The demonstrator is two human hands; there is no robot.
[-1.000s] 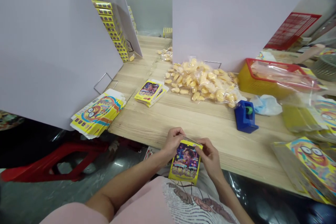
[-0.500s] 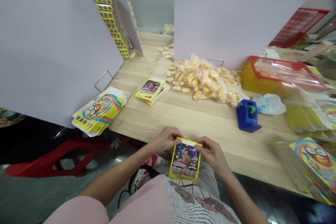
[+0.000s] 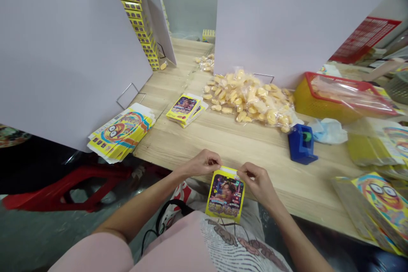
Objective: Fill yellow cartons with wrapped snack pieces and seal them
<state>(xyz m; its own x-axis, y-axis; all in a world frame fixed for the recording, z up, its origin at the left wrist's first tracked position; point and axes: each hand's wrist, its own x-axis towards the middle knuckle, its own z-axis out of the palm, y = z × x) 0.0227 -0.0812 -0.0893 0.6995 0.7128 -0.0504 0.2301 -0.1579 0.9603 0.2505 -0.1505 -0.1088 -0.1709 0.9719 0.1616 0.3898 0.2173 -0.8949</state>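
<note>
A flat yellow printed box with a dark picture on its face is held upright over my lap, just off the table's front edge. My left hand pinches its top left corner between thumb and fingers. At the top right corner, my right hand grips it the same way. A whitish strip shows along the box's top edge between both hands. Beyond my hands, a small stack of similar yellow boxes lies on the table, near a heap of yellow pieces in clear wrappers.
A fanned stack of flat cartons lies at the left, more cartons at the right. A blue tape dispenser stands beside crumpled tissue and a yellow basket with a red rim. White boards partition the table.
The view has shifted slightly. Both hands still hold the box's top corners; my left hand's fingers have moved up a little and more of the top edge shows.
</note>
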